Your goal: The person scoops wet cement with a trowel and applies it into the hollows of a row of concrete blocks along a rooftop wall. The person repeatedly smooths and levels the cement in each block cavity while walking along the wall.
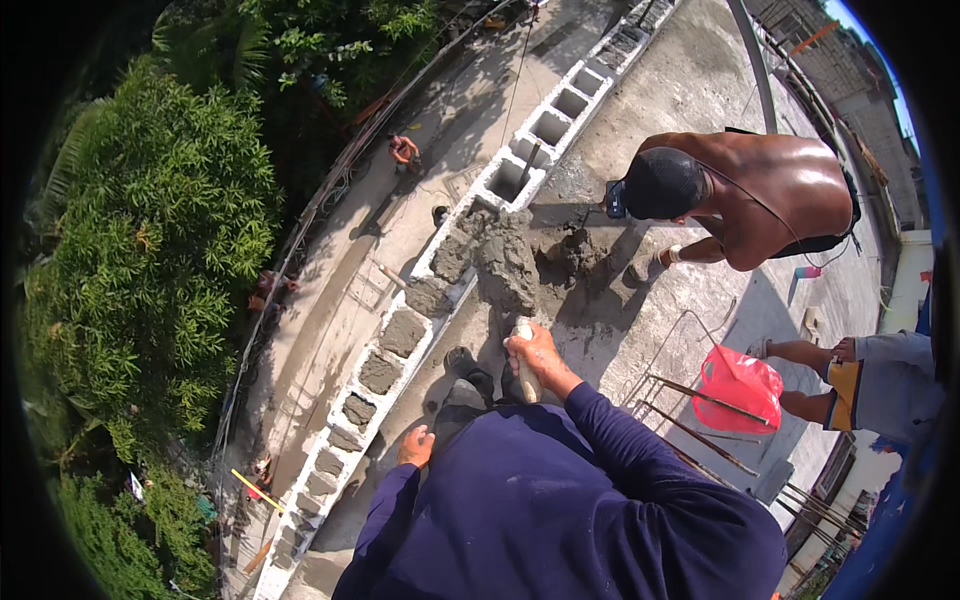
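Your right hand, fingers wrapped around the pale handle of a tool, works just to the right of a hollow-block wall. Beyond the handle, a thick heap of grey mortar sits against the wall's near edge, covering whatever the handle leads to. Your left hand, fingers curled, hovers or rests near your bent leg, right of the wall's lower stretch; you cannot tell whether it grips anything. Mortar fills the wall's nearer cells, while those farther along gape hollow. Right of the wall, a shirtless co-worker in a dark cap bends over a loose mortar pile; farther right lies a red plastic bag. Left of the wall, leafy trees border a road.
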The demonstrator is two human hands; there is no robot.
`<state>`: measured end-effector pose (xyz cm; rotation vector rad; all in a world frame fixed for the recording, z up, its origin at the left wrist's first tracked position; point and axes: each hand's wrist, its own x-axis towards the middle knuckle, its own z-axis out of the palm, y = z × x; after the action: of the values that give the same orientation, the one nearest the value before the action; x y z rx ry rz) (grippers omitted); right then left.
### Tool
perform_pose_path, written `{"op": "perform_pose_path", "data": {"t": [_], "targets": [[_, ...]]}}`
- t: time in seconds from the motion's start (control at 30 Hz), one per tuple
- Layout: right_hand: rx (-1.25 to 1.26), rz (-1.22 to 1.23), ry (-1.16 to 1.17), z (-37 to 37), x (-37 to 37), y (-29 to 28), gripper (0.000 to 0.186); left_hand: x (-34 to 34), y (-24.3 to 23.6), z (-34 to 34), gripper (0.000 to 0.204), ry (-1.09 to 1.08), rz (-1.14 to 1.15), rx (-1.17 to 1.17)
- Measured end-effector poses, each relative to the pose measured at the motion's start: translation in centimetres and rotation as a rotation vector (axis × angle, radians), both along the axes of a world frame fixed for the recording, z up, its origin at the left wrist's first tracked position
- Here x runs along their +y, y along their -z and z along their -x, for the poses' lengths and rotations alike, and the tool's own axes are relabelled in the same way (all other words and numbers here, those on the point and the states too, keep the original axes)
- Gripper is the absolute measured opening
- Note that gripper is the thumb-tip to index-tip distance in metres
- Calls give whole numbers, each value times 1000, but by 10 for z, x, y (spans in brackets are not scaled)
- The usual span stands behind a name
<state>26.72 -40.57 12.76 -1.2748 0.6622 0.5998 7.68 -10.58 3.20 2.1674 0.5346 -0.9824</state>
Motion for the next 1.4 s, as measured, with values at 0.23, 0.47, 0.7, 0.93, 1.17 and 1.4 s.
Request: {"op": "perform_pose_path", "data": {"t": [0.23,0.47,0.7,0.93,1.17,1.4], "targets": [[-142,-183,138,-102,52,31,15,32,12,51,52,-382,80,43],[-137,-759,393,-190,65,64,10,15,-27,52,44,-315,134,-46],[-163,-1414,535,-189,74,68,12,26,-32,36,45,-203,5,18],[-166,-1337,575,-162,83,60,15,59,-46,-1,46,-275,97,9],[-262,-1506,682,-173,101,45,14,75,-58,-15,40,-252,72,-57],[-150,-1533,561,-141,98,11,13,129,-2,24,39,-7,47,-2]]}}
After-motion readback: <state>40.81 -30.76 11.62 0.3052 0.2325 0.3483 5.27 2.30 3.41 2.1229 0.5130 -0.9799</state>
